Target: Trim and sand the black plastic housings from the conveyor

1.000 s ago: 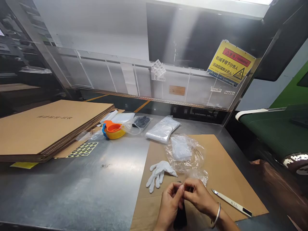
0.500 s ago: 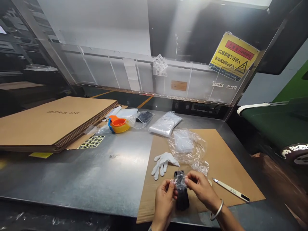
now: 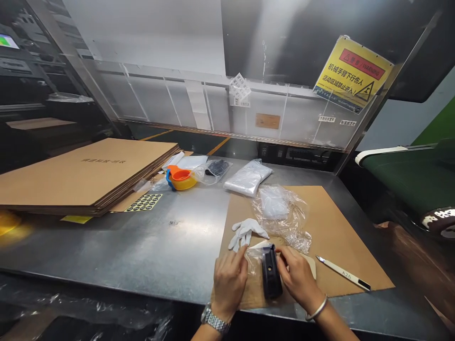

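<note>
A long black object (image 3: 272, 277) with a small round spot on its face stands between my hands, at the near side of the cardboard sheet. Clear plastic film (image 3: 254, 260) lies along its left side. The fingers of my left hand (image 3: 230, 280) are closed at the film's edge, with the fingertips partly hidden. My right hand (image 3: 297, 273) has its thumb and fingers bent against the upper right side of the black object. Just beyond them rests a white glove (image 3: 247, 232). To the right lies a cutter knife marked A26 (image 3: 343, 273).
Under the work is a cardboard sheet (image 3: 330, 227) on the metal table (image 3: 188, 246). Farther back are crumpled clear plastic (image 3: 280, 210), a white plastic package (image 3: 249, 176) and tape rolls (image 3: 181, 179). Stacked cardboard (image 3: 95, 175) is at left, a green conveyor (image 3: 401, 175) at right.
My left hand has moved left, drawing the film off the black object's front. My right hand has shifted to its upper right side. The view has shifted slightly.
</note>
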Tool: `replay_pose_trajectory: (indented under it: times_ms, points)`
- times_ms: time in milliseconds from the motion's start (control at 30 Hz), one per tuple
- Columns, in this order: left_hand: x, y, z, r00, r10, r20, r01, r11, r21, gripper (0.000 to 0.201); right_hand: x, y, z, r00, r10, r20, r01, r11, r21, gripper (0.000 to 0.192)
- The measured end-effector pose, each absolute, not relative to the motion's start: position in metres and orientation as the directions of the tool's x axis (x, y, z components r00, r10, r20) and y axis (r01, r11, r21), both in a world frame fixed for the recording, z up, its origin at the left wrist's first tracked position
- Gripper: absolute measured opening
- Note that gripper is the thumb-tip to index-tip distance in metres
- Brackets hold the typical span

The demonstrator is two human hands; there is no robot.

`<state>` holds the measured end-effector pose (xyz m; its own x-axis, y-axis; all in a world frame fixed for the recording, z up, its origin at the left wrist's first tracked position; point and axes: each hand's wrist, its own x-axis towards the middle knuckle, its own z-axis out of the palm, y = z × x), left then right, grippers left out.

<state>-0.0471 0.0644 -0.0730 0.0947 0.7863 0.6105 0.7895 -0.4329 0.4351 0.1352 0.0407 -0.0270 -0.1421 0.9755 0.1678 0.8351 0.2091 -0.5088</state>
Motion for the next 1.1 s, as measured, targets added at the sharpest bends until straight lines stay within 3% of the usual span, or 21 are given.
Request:
replay_pose_trajectory:
  times_ms: [100, 267, 433, 600, 733, 967, 1100]
  points:
    - [-0.063, 0.065, -0.086, 0.036, 0.790, 0.612, 0.836, -0.359, 0.415, 0.030, 0.138, 0.034, -0.048, -0.037, 0.993, 0.113, 0.890, 0.084, -0.449, 0.021]
    - [-0.067, 0.054, -0.098, 0.115, 0.830, 0.546, 0.835, -0.379, 0.400, 0.024, 0.147, 0.022, -0.078, 0.009, 0.999, 0.036, 0.900, 0.008, -0.437, 0.022]
    - [-0.061, 0.047, -0.093, 0.080, 0.884, 0.460, 0.816, -0.324, 0.479, 0.021, 0.155, 0.000, -0.072, -0.055, 0.998, -0.001, 0.807, 0.044, -0.589, 0.038]
    - [-0.056, 0.047, -0.078, 0.131, 0.924, 0.360, 0.732, -0.335, 0.594, 0.022, 0.140, -0.023, -0.069, -0.264, 0.951, -0.161, 0.495, -0.010, -0.869, 0.041]
    - [-0.060, 0.047, -0.068, 0.246, 0.917, 0.315, 0.643, -0.398, 0.655, 0.021, 0.134, -0.024, -0.086, -0.226, 0.939, -0.258, 0.480, -0.123, -0.868, 0.045]
    - [-0.052, 0.033, -0.074, 0.254, 0.895, 0.367, 0.635, -0.441, 0.634, 0.019, 0.129, -0.023, -0.095, -0.009, 0.996, -0.093, 0.673, -0.063, -0.737, 0.039]
    - [-0.037, 0.020, -0.078, 0.269, 0.844, 0.465, 0.668, -0.511, 0.541, 0.021, 0.119, -0.028, -0.092, -0.055, 0.998, 0.033, 0.741, 0.063, -0.669, 0.032]
